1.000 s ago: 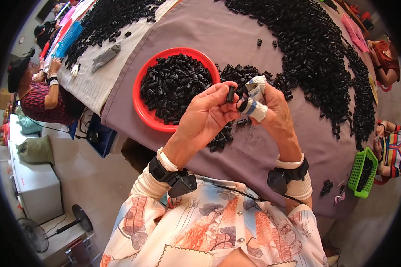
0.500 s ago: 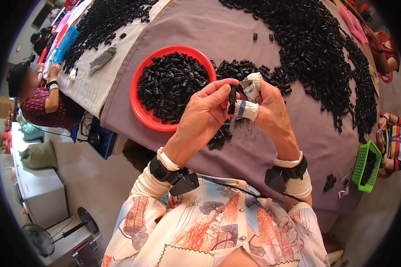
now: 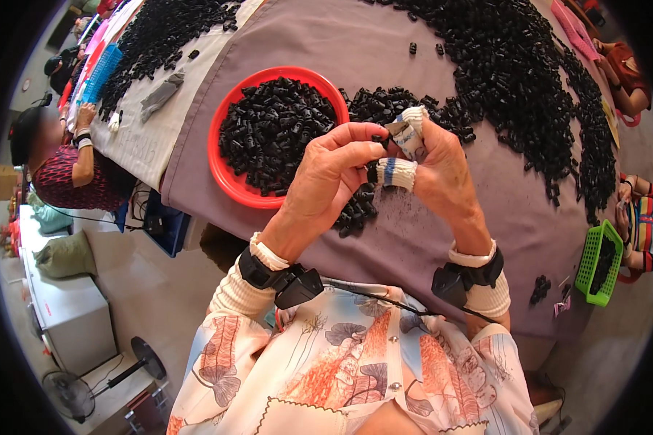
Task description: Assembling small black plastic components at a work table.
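Observation:
In front of me, both hands meet over the table. My left hand (image 3: 321, 177) is closed, its thumb and forefinger pinching a small black plastic part (image 3: 384, 141) that is mostly hidden by the fingers. My right hand (image 3: 446, 170) is curled against the same part. Cream knitted sleeves with blue stripes, such as the finger sleeve (image 3: 397, 174), cover some of its fingers. Greyish wrapping (image 3: 408, 139) shows between them; whether a tool sits there I cannot make out. Just left of my hands stands a red basin (image 3: 215, 138) full of similar black parts.
A pile of black parts (image 3: 392, 109) lies beyond my hands, and a larger heap (image 3: 515, 94) spreads to the far right on the mauve cloth (image 3: 297, 43). A green basket (image 3: 585, 261) stands at the right edge. Other people sit left and right, including a person in a patterned top (image 3: 65, 174).
My left fingers have closed further over the black part, which shows less than before. The view has shifted slightly; both hands stay together in nearly the same place.

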`<state>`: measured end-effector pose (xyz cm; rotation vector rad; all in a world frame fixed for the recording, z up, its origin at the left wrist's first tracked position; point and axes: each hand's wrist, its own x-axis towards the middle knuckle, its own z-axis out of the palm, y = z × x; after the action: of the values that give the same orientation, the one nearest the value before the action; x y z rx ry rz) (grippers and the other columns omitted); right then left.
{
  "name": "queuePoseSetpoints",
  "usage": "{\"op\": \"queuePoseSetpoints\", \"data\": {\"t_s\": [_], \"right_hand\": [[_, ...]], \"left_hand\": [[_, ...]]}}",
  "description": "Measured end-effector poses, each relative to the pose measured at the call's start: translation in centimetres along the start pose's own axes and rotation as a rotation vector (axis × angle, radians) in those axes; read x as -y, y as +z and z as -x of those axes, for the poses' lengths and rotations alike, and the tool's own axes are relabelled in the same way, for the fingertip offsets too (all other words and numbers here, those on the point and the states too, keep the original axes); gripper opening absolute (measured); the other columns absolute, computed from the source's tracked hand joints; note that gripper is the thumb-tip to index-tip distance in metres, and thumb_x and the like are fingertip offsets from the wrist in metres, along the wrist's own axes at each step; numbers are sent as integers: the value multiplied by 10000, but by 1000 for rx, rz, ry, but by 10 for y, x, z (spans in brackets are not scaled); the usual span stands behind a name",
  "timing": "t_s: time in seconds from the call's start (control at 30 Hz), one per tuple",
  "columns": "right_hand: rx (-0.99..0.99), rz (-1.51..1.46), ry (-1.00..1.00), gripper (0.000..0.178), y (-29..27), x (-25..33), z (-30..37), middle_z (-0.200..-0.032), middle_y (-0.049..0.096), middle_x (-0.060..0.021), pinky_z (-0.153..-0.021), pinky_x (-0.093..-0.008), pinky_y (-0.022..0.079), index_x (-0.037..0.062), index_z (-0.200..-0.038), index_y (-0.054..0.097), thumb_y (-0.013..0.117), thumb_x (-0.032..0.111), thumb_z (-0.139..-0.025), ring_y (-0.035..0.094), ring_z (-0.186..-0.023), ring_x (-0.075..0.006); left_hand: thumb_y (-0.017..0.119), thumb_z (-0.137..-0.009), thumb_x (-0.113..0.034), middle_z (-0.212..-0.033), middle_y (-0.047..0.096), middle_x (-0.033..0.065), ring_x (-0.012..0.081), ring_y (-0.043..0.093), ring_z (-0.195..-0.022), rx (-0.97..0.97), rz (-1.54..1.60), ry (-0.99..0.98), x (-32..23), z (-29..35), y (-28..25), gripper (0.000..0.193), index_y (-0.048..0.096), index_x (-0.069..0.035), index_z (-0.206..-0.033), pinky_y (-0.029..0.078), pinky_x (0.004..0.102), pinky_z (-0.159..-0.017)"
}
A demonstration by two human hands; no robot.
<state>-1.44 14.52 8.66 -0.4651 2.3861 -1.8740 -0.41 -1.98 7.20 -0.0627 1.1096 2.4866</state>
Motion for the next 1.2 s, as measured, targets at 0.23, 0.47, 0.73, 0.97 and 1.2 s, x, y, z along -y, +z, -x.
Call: {"op": "queuePoseSetpoints", "data": {"t_s": [0.23,0.47,0.73,0.97,1.2], "right_hand": [[-4,-97,108,346,-1,3,-1,-712,591,-11,-576,-229,454,8,-937,601,757,131,-654,528,-631,-75],[23,-35,-4,321,0,-3,2,-706,582,-4,-567,-221,448,9,-934,602,743,118,-667,511,-613,-70],[-1,-37,70,350,-1,-2,1,-749,625,-31,-580,-236,463,7,-964,595,744,113,-665,555,-637,-85],[-59,181,-69,383,2,-1,7,-737,618,-62,-574,-248,471,14,-1014,555,734,101,-687,569,-610,-120],[-86,164,-273,379,7,-20,4,-743,622,-75,-553,-259,482,14,-1032,529,705,43,-698,584,-591,-135]], "left_hand": [[521,-863,-39,-1003,615,120,174,605,-921,44,69,-17,-3,5,1,281,530,40,-1133,500,340,-819],[530,-869,-42,-1044,602,133,181,599,-951,10,21,-10,-3,7,-1,317,513,46,-1173,493,340,-847],[548,-864,-30,-1001,622,97,141,597,-898,30,77,-32,-3,7,-1,262,560,31,-1118,495,279,-794],[569,-864,-43,-982,625,76,113,592,-863,-14,20,16,2,2,-3,251,569,28,-1105,495,257,-764],[543,-881,-47,-1023,611,87,151,592,-924,-1,80,-46,8,-2,-12,251,549,-1,-1128,495,323,-818]]}}
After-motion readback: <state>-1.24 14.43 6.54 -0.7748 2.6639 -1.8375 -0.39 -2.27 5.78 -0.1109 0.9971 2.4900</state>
